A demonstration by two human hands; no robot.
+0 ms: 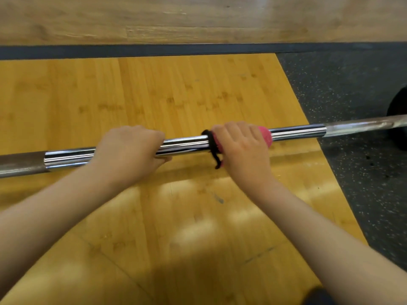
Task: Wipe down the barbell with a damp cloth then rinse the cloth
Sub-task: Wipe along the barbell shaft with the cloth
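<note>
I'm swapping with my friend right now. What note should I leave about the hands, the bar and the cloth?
Left hand grips the bare barbell.
Right hand holds the pink cloth wrapped round the bar's shiny middle section.
Done: cloth is on the bar; how much is already wiped cannot be told.
Left: finish the bar, then rinse the cloth.

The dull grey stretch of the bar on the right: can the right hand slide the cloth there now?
Probably yes. The right hand grips the pink cloth round the barbell, and the shiny bar between it and the dull stretch is bare, with nothing in the way.
</note>
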